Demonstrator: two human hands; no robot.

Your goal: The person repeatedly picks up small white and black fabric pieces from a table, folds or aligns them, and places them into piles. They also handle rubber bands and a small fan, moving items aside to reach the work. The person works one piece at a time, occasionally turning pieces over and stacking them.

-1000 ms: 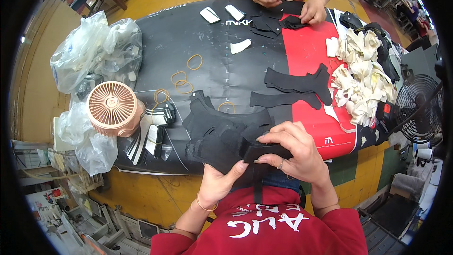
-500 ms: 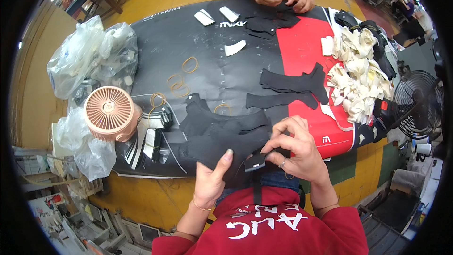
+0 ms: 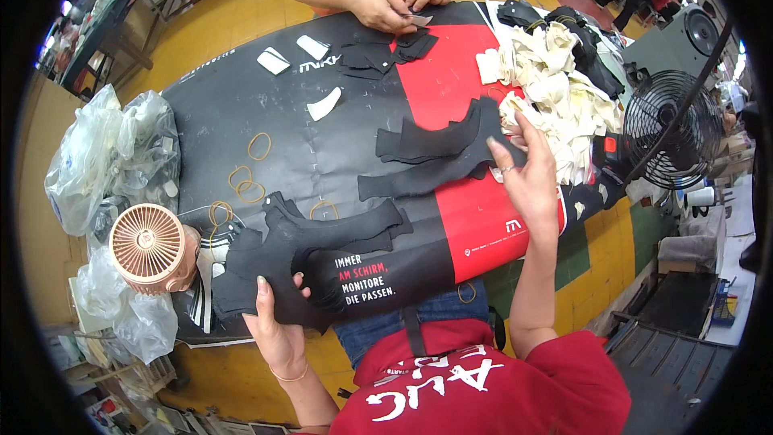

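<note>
My left hand [image 3: 278, 334] grips the lower edge of a stack of black fabric pieces [image 3: 254, 274], thumb on top. Several curved black pieces [image 3: 338, 229] fan out beside the stack. On the right, my right hand [image 3: 527, 181] reaches over the table with thumb and fingers apart. Its fingertips are at the end of another small pile of black cut fabric pieces [image 3: 435, 169], which spans the black and red parts of the mat. A ring is on one finger of that hand. Whether the fingertips press on the cloth is hard to make out.
A pink fan [image 3: 146, 248] and clear plastic bags [image 3: 113, 161] stand at left. Rubber bands [image 3: 245, 184] and white pieces [image 3: 324, 103] lie mid-table. Cream cloth scraps [image 3: 555, 89] and a black fan [image 3: 672, 121] are at right. Across the table, a co-worker's hands [image 3: 394, 8] hold a small piece.
My right hand has left the held stack and reached right and away to the other black pile. My left hand has moved left with the stack. The whole view has shifted.
</note>
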